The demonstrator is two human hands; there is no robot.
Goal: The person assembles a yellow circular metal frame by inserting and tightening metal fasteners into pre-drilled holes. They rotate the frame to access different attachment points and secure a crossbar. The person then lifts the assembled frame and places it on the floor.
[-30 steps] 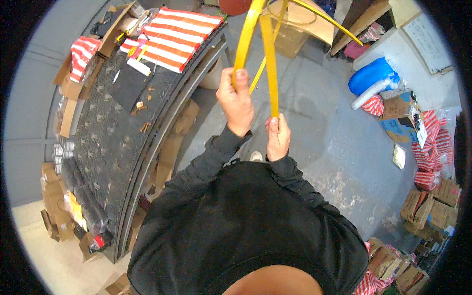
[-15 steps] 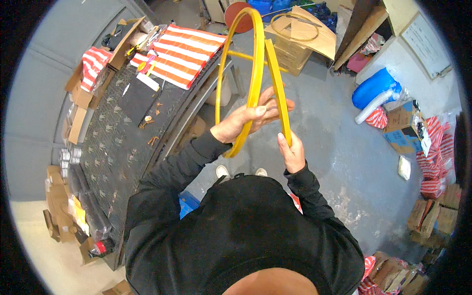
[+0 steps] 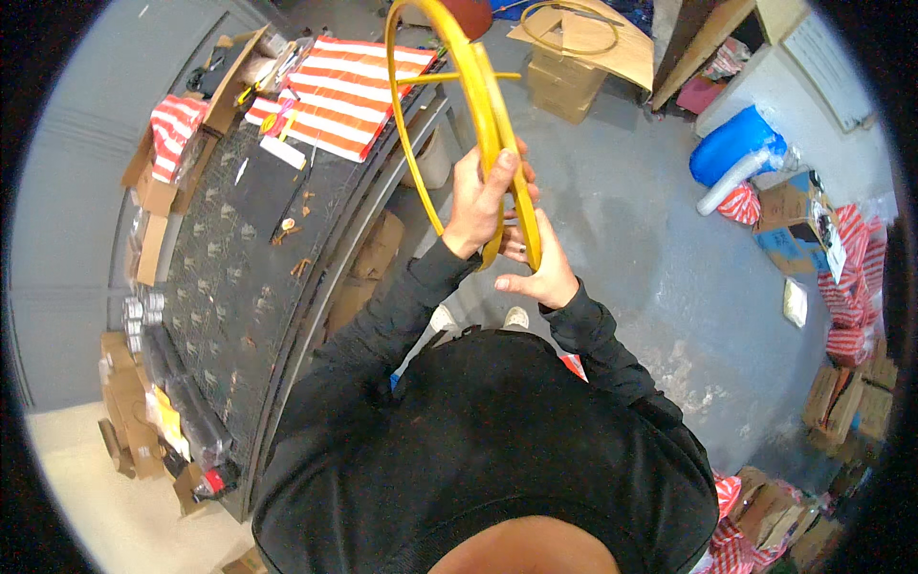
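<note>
A long yellow strip [image 3: 493,120], flat and springy-looking, is bent into a tall hoop in front of me. My left hand [image 3: 481,196] is wrapped round two runs of it lying side by side, its thumb pressed over the front. Below and to the right, my right hand [image 3: 547,266] has its thumb spread away from its fingers. Those fingers reach behind the strip's lower end, which rests against or close to them. A thin yellow tail of the strip [image 3: 488,77] juts out to the right behind the hoop; the hoop's top runs out of view.
A dark worktable [image 3: 220,287] stands on my left, with a red-and-white striped sheet [image 3: 349,91] at its far end. Another yellow hoop [image 3: 572,48] lies on cardboard boxes [image 3: 564,86] ahead. Blue bundles [image 3: 736,143] and striped packages [image 3: 851,287] line the right side.
The strip's end, held apart from the hoop by my right hand, now lies against it in my left hand's grip. My right thumb has come off the strip. Both hands have shifted slightly left.
</note>
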